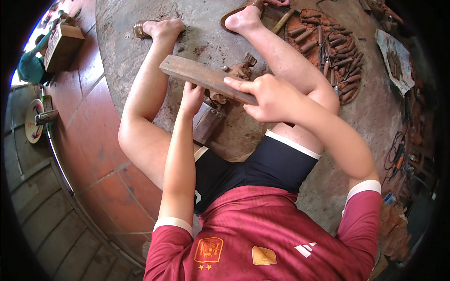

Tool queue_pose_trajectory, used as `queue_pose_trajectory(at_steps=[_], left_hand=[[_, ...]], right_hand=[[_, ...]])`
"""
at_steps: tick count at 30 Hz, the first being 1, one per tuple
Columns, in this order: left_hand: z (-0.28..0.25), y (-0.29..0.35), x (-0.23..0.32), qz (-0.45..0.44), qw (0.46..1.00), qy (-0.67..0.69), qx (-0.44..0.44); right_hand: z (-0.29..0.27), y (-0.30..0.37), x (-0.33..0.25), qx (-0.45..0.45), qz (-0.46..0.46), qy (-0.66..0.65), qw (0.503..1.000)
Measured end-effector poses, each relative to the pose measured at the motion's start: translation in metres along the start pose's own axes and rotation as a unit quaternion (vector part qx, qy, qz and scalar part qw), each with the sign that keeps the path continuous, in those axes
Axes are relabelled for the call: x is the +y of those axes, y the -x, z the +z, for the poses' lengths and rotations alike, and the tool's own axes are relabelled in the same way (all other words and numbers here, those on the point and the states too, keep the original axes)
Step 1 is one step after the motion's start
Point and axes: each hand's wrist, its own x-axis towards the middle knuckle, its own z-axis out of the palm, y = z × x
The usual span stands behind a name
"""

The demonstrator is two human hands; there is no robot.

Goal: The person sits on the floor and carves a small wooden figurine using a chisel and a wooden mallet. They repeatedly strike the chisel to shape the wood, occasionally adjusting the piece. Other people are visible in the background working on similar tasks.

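Observation:
A long flat wooden bar [201, 76] lies slantwise in front of me, between my bare knees. Wrapped round its right end is my right hand [269, 97], the index finger stretched along the top face. Just beneath the bar my left hand [192, 97] is closed, its fingers partly hidden; what it grips I cannot make out. Below the bar, a brown carved wooden piece [241, 70] with an uneven shape shows on the far side. A squared wooden block [206, 122] sits nearer my lap, beside the left hand. The bar covers the middle of the carving.
Many chisel-like tools with brown handles [344, 61] lie in a round patch on the right. A wooden-handled tool [283, 21] rests beside them. Farther right is a paper sheet [394, 63] with thin pieces on it. Cables [396, 152] lie along the right; a wooden box [63, 47] stands far left.

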Motion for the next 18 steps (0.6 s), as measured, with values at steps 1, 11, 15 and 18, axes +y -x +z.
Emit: queue_pose_trajectory(at_steps=[1,11,15,18], left_hand=[[-0.001,-0.001,0.000,0.002,1.000,0.016,-0.016],[-0.008,-0.004,0.000,0.007,0.994,0.085,-0.072],[0.011,0.009,0.027,0.075,0.984,0.018,-0.163],[0.015,0.028,0.046,0.165,0.976,-0.022,-0.142]], right_hand=[[-0.001,-0.001,0.005,0.009,-0.012,-0.015,1.000],[-0.004,0.008,0.014,0.024,-0.022,-0.112,0.993],[0.042,0.033,0.042,0.202,-0.039,-0.211,0.955],[0.080,0.051,0.051,0.261,0.003,-0.353,0.898]])
